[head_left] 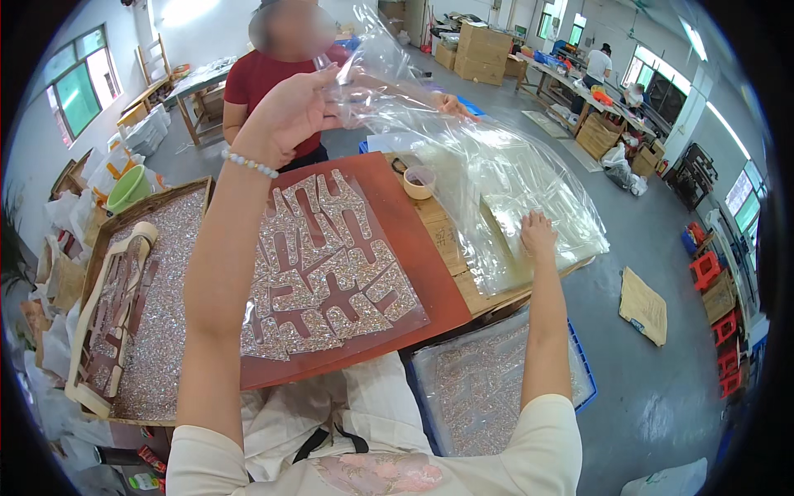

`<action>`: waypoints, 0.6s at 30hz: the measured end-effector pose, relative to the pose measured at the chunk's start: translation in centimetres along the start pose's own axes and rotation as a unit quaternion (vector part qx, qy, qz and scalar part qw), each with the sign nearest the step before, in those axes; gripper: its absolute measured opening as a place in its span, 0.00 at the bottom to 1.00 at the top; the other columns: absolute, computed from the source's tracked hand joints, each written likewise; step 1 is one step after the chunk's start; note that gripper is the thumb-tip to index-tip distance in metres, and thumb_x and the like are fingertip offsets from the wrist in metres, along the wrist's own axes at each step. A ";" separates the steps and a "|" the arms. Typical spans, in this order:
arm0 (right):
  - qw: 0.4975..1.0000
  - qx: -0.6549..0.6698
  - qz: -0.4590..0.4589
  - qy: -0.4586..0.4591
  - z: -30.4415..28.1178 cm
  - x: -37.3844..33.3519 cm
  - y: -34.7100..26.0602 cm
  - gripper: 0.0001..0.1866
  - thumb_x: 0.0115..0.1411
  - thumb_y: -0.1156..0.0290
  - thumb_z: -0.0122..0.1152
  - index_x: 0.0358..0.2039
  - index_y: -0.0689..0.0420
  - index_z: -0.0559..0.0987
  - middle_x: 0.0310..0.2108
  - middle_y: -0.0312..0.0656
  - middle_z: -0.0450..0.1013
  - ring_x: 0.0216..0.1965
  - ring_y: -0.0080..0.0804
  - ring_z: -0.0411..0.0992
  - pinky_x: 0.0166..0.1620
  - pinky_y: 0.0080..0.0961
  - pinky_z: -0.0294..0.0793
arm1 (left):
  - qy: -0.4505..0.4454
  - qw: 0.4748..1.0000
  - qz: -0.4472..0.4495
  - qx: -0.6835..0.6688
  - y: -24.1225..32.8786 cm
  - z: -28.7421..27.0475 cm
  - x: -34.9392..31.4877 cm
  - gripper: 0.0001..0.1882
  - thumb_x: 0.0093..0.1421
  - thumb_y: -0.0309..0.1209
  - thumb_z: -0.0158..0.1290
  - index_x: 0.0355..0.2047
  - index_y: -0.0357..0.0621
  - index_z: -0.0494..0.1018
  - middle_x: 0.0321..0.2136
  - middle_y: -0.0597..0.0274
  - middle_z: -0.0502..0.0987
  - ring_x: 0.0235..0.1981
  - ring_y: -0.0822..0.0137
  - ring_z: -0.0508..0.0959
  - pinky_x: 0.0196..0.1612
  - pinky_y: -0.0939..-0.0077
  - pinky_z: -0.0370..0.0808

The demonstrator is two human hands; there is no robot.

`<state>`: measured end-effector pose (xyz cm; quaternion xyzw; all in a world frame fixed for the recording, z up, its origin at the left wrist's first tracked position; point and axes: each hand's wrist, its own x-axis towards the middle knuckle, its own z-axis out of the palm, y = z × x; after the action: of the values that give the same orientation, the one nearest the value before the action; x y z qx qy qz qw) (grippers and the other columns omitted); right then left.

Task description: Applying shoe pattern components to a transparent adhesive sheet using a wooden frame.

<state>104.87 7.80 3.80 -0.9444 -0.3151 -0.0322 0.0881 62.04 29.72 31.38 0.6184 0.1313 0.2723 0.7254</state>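
Note:
My left hand (pixel 285 116), with a bead bracelet on the wrist, is raised and grips the top of a clear plastic bag (pixel 389 91) that hangs in the air. My right hand (pixel 538 233) rests flat on a stack of clear plastic bags (pixel 529 190) lying on the wooden table's right part. Below my left arm, glittery silver cut-out shapes (pixel 331 264) lie on a red-brown board (pixel 413 256). A person in a red shirt (pixel 256 78) stands across the table, with a hand (pixel 451 103) touching the raised bag.
A wooden tray (pixel 112 227) of glitter pieces with a white frame sits at the left. A small beige cup (pixel 419 182) stands on the table. A blue crate (pixel 583 364) of glitter pieces is at my right knee. Cardboard boxes, benches and another worker fill the far room.

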 end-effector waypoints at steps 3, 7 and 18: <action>0.998 0.043 0.035 0.015 -0.8 1.3 -1.8 0.26 0.66 0.49 0.35 0.61 0.46 0.63 0.63 0.46 0.57 0.65 0.49 0.54 0.62 0.61 0.48 | -0.038 0.998 -0.039 0.008 0.6 0.0 -2.3 0.24 0.71 0.40 0.32 0.59 0.37 0.61 0.50 0.50 0.73 0.51 0.55 0.75 0.55 0.63 0.72; 0.919 0.202 -0.177 0.288 -2.5 4.8 -5.9 0.28 0.66 0.48 0.34 0.60 0.49 0.65 0.61 0.50 0.60 0.64 0.51 0.55 0.64 0.55 0.49 | -0.068 0.996 -0.037 0.038 0.2 0.3 -3.3 0.24 0.71 0.39 0.33 0.59 0.36 0.61 0.50 0.50 0.73 0.51 0.55 0.75 0.55 0.65 0.72; 0.995 -0.006 -0.073 -0.060 4.6 10.4 -11.6 0.29 0.66 0.43 0.27 0.66 0.34 0.54 0.70 0.29 0.44 0.70 0.41 0.42 0.64 0.65 0.36 | -0.012 0.998 -0.037 0.056 -0.4 -2.2 -3.6 0.26 0.70 0.41 0.34 0.60 0.33 0.58 0.54 0.48 0.69 0.51 0.57 0.74 0.53 0.61 0.74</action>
<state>106.19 23.91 2.19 -0.9195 -0.3881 0.0160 0.0609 57.98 29.50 30.01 0.6563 0.1604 0.2301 0.7004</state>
